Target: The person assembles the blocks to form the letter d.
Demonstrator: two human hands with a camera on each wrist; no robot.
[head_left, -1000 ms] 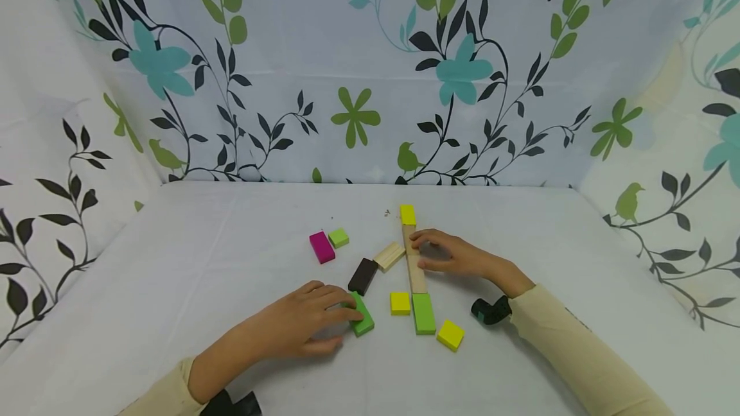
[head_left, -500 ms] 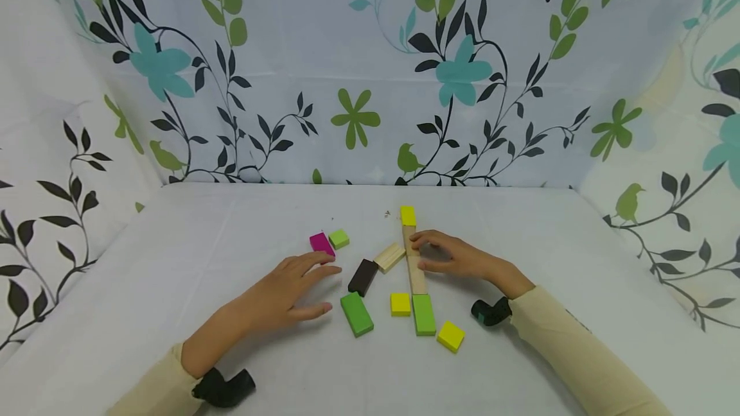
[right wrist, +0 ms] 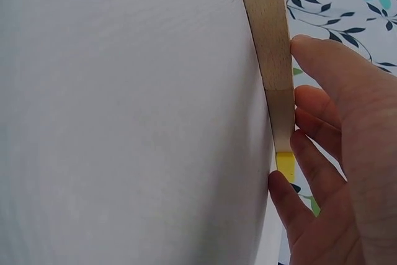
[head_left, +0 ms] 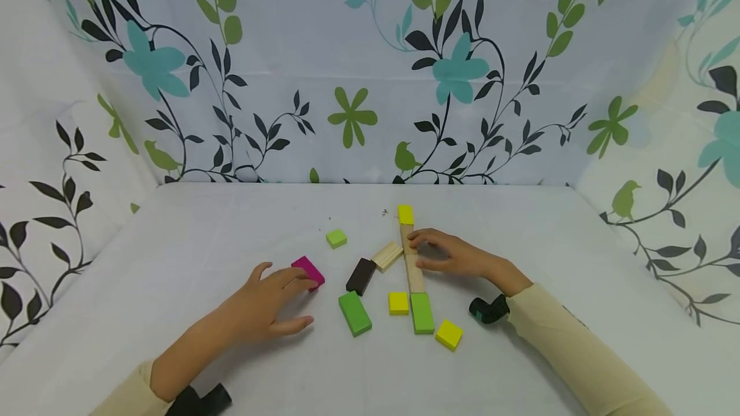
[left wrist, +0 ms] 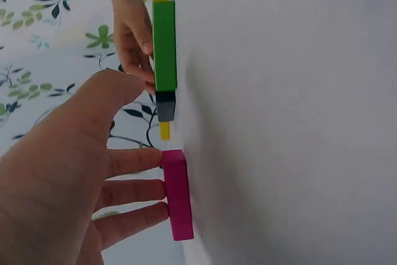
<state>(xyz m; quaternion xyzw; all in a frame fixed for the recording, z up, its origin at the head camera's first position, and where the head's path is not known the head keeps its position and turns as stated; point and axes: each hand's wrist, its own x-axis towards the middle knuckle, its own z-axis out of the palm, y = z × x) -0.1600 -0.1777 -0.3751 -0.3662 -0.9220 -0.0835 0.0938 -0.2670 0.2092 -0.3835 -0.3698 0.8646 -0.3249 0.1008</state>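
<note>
a smooth magenta block [head_left: 308, 270], rectangular with crisp edges, lies left of centre in the frame, on a faintly creased white cloth [head_left: 532, 230]. the left hand [head_left: 260, 307] is at it, fingers spread and nearly straight — in the left wrist view three fingertips touch one long face of the block while the thumb stands well apart, so nothing is clasped.

right of centre, a long pale wooden strip [head_left: 416, 280] runs up the frame; the right wrist view shows its fine flecked grain and a seam across it. a small yellow block [head_left: 406, 214] sits at its upper end and a flat green block [head_left: 422, 313] at its lower end, in one line. the right hand [head_left: 453, 254] rests along the strip's right side, fingers gently bent and parted from the thumb; thumb tip and fingertips meet the same edge — no grip closes round the wood.

between the hands, a grooved light-wood block [head_left: 387, 256] slants down from the strip toward a dark brown block [head_left: 361, 277], with a second green block [head_left: 355, 314] just below. a yellow square [head_left: 398, 303] lies just left of the flat green block, a tilted yellow square [head_left: 449, 335] to its lower right. a small lime block [head_left: 336, 239] lies near mid-frame, and a leaf-printed curtain [head_left: 289, 31] fills the upper frame.
</note>
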